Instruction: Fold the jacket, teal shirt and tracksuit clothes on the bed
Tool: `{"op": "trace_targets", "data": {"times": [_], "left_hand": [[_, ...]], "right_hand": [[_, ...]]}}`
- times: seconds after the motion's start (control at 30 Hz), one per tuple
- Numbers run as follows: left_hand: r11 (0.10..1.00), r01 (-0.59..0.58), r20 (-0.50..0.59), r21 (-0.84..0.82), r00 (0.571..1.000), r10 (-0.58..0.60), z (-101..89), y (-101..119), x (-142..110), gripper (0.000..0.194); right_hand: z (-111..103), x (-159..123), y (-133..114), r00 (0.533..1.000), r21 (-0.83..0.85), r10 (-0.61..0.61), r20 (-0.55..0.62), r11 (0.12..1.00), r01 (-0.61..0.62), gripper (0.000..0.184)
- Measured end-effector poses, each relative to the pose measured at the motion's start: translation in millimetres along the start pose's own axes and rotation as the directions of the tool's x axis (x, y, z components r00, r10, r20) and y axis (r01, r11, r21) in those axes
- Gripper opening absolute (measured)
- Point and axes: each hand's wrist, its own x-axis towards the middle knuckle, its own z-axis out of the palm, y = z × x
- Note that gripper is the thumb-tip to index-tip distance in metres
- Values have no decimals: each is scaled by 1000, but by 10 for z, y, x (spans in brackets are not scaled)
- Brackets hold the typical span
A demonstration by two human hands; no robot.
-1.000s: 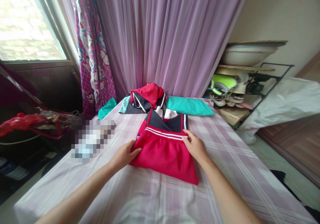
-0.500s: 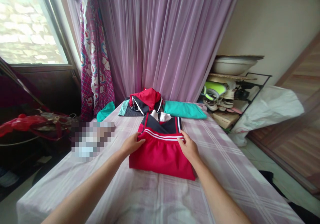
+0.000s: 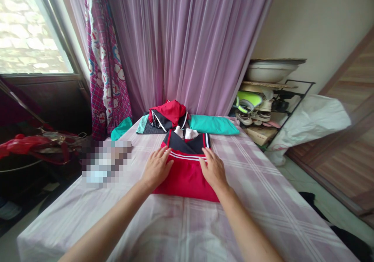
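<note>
A folded red garment with a dark top part and white stripes lies in the middle of the checked pink cloth that covers the table. My left hand lies flat on its left side, fingers stretched out. My right hand lies flat on its right side, fingers likewise spread. Neither hand holds anything.
Behind the garment sits a heap of red and dark clothes and a folded teal cloth. A purple curtain hangs at the back. A rack with shoes and a basin stands at the right, a window at the left.
Both hands have moved from the garment's edges onto its top and now lie flat with fingers spread. The garment looks narrower than a second ago.
</note>
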Motion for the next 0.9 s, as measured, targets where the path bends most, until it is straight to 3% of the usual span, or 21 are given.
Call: {"op": "trace_targets", "data": {"times": [0.1,0.2,0.33,0.43,0.5,0.57,0.73,0.9], "left_hand": [[991,-134,130,-1,983,133,182,196,-5,43],[989,-138,214,-52,966,145,315,206,6,46],[963,-163,145,-213,970,196,255,-75,-64,47],[957,33,34,-288,999,-25,85,-390,-261,48],[936,203,14,-288,978,-208,-41,-575,-430,47],[921,277,37,-275,960,-278,-150,-694,-582,43],[915,155,210,-372,974,-80,-270,-692,-767,35],[821,201,233,-535,969,-86,-258,-605,-808,41]], "right_hand": [[12,-75,-211,976,-31,-105,191,993,113,47],[88,-158,-241,943,-80,-63,327,992,95,45],[177,-209,-41,959,-16,-69,276,997,77,44],[217,-251,160,981,130,-72,182,990,49,44],[210,-304,289,993,240,-32,114,971,4,45],[161,-372,403,994,302,79,76,948,-98,45],[-87,-530,527,914,148,388,121,903,-403,40],[-259,-630,421,873,-99,419,251,908,-407,40]]}}
